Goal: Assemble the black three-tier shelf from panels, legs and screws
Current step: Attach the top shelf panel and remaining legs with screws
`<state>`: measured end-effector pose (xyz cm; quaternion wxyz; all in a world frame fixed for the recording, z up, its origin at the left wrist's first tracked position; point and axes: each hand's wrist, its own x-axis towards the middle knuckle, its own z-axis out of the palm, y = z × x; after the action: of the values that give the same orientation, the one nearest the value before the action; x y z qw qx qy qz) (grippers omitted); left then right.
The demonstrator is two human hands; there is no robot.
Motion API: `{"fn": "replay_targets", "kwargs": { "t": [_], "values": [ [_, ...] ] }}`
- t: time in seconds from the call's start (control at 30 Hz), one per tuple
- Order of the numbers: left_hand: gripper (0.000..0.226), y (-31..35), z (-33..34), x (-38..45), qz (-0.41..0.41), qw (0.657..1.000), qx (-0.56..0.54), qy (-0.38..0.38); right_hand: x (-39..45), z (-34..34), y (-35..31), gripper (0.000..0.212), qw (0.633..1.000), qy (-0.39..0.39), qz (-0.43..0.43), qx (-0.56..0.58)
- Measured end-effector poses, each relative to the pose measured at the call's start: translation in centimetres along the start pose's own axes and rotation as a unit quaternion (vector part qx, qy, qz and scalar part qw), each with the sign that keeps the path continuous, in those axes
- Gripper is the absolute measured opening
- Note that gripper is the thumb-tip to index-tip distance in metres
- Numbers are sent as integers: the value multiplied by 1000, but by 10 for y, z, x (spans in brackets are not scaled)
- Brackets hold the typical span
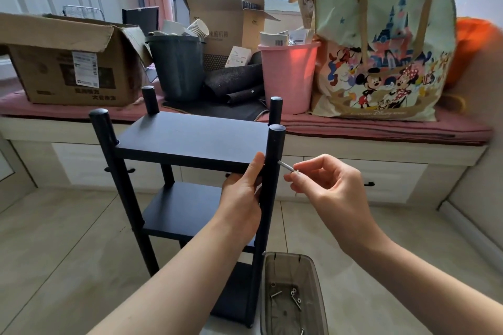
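- The black shelf (pixel 190 139) stood upright on the floor, three panels already between its four legs.
- The left hand (pixel 242 190) gripped the near-right leg (pixel 272 171) just under the top panel (pixel 190 134), thumb lying up the panel's front edge.
- Right of that leg, the screw (pixel 287 166) lay nearly level, tip touching the leg's outer side, long axis aimed at the panel.
- The right hand (pixel 326 187), the nearer one, pinched its head.
- Below the leg, a clear tray (pixel 291 296) held spare screws.
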<state>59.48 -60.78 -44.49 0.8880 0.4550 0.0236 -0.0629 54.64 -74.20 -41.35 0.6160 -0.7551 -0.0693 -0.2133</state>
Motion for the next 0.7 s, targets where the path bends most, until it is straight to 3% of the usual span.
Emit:
{"fn": "replay_targets", "kwargs": {
  "t": [0.27,0.47,0.7],
  "values": [
    [61,1,0,-1,-7,1000,-7,-5,3,4,3,11,1000,2,-5,-12],
    [47,1,-2,1,-6,1000,-5,-12,4,7,3,11,999,1,-10,-35],
    [49,1,-3,1,-6,1000,-5,-21,6,10,2,9,999,-5,-12,-39]
  ]
}}
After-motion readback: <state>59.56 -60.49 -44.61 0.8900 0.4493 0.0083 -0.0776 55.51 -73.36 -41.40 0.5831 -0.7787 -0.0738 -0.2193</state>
